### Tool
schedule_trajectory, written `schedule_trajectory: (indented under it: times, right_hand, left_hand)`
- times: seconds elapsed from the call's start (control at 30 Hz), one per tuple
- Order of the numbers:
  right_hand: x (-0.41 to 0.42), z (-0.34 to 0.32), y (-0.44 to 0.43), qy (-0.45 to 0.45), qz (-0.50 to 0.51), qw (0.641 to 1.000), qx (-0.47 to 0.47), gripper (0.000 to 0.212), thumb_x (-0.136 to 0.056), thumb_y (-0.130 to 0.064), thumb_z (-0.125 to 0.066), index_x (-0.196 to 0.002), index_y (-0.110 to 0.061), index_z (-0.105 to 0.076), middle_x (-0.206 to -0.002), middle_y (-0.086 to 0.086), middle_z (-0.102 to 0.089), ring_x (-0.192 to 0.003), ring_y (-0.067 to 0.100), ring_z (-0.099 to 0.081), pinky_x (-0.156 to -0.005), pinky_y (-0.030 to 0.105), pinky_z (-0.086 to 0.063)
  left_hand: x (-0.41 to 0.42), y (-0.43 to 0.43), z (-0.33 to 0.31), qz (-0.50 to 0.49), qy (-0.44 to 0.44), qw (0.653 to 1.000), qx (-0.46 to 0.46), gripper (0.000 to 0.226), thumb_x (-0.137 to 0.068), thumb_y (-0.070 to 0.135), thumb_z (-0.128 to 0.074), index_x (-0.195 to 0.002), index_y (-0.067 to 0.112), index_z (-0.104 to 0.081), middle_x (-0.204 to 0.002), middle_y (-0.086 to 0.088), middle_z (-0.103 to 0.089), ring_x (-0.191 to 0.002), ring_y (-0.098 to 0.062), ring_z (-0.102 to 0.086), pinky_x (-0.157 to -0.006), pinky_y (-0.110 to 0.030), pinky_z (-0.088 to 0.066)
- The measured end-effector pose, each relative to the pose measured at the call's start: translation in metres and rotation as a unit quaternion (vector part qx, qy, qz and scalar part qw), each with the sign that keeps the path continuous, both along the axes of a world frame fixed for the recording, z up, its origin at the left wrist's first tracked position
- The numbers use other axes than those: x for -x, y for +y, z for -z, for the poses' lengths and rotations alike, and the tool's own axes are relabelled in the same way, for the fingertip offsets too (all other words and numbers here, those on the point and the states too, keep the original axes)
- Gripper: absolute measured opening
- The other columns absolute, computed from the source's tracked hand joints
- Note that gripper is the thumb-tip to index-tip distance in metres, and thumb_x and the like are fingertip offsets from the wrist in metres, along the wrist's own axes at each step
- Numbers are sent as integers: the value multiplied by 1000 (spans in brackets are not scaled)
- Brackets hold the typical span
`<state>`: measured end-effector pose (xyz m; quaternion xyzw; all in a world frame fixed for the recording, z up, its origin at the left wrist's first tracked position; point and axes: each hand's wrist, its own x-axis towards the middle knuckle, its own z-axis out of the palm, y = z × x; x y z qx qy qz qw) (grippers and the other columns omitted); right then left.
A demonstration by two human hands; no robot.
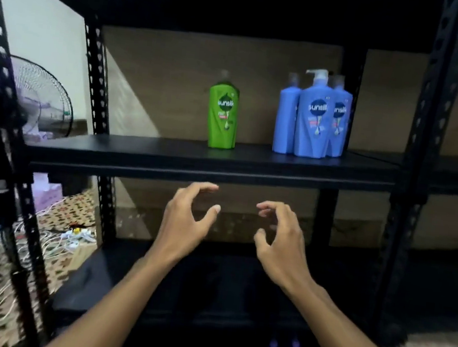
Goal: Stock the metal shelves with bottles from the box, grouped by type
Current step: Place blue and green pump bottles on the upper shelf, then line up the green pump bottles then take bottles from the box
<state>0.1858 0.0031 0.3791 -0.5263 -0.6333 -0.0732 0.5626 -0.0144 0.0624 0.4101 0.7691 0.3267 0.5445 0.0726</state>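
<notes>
Head view: shelf (165,162) holds green bottle (223,115), three blue bottles (313,120); left hand (184,219), right hand (282,243) half-open, empty.

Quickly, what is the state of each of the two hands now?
Left hand: open, fingers loosely curved, holding nothing.
Right hand: open, fingers loosely curved, holding nothing.

Black metal shelf (137,159), one green bottle (222,115) upright, three blue bottles (314,117) clustered to its right, left hand (184,219) and right hand (282,243) below, empty, fingers loosely curled

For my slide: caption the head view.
Empty left hand and right hand below shelf with green bottle and three blue bottles.
</notes>
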Motion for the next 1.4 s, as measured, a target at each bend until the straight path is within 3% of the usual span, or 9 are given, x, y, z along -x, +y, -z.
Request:
schedule_trajectory:
  times: [0.17, 0.4, 0.5, 0.57, 0.7, 0.93, 1.1, 1.3, 1.4]
  right_hand:
    - [9, 98, -18, 61, -9, 993, 102, 46, -82, -7, -63, -118, -35, -52, -111, -18, -52, -108, 5, -54, -93, 38, -50]
    - [10, 240, -21, 122, -21, 949, 290, 47, -78, 0, -63, -120, -21, -58, -110, -3, -55, -101, 11, -56, -89, 29, -49]
    - [11, 301, -25, 142, 18, 903, 406, 50, -74, -10, -66, -122, -17, -56, -109, 1, -57, -106, 25, -57, -97, 40, -47]
    - [15, 341, -27, 115, 53, 861, 493, 57, -74, -20, -67, -129, -15, -51, -120, 10, -58, -117, 34, -53, -103, 45, -43]
    - [14, 395, -51, 81, 104, 769, 625, 77, -85, -31, -69, -147, -8, -29, -153, 24, -29, -143, 40, -27, -114, 44, -33]
    - [3, 459, -80, 42, 128, 707, 695, 95, -83, -35, -73, -152, -2, -17, -151, 25, -28, -139, 42, -31, -111, 43, -35]
    - [11, 479, -80, 27, 144, 694, 705, 109, -87, -44, -70, -155, 5, 0, -151, 27, -26, -140, 42, -30, -113, 41, -32]
    - [5, 482, -67, -113, 178, 659, 722, 121, -80, -60, -72, -151, 13, -7, -150, 30, -27, -139, 39, -32, -111, 39, -36]
    - [5, 478, -65, -80, 171, 648, 738, 115, -74, -50, -83, -148, 7, -16, -147, 25, -27, -137, 36, -38, -106, 36, -42]
  left_hand:
    - [8, -23, 101, 4, 3, 991, 136, 38, -90, 26, -76, -123, 35, -62, -120, 21, -67, -118, 2, -59, -97, -39, -54]
    - [8, -40, 266, -21, 53, 945, 323, 42, -84, 36, -75, -123, 29, -63, -118, 12, -70, -113, -5, -64, -97, -43, -54]
    - [13, -46, 334, -37, 96, 912, 397, 43, -79, 44, -72, -120, 39, -61, -112, 14, -71, -108, -10, -67, -99, -39, -53]
    - [13, -50, 376, -48, 125, 885, 446, 43, -82, 32, -79, -122, 31, -64, -110, 10, -72, -105, -13, -68, -96, -27, -51]
    - [8, -72, 437, -61, 135, 833, 533, 42, -84, 21, -80, -123, 21, -64, -111, 3, -69, -105, -22, -67, -90, -30, -52]
    - [-10, -107, 522, -69, 176, 753, 631, 86, -73, 49, -81, -143, 15, -45, -135, -10, -57, -122, -32, -58, -99, -38, -50]
    - [-24, -123, 548, -95, 206, 733, 641, 120, -62, 55, -92, -152, 9, -27, -145, -17, -34, -134, -36, -41, -110, -38, -41]
    - [-25, -115, 556, -108, 207, 717, 657, 126, -51, 46, -99, -149, 12, -26, -143, -17, -38, -131, -37, -46, -109, -41, -45]
    - [-25, -112, 556, -99, 204, 711, 666, 116, -52, 43, -99, -142, 15, -31, -140, -15, -37, -129, -36, -45, -106, -39, -45]
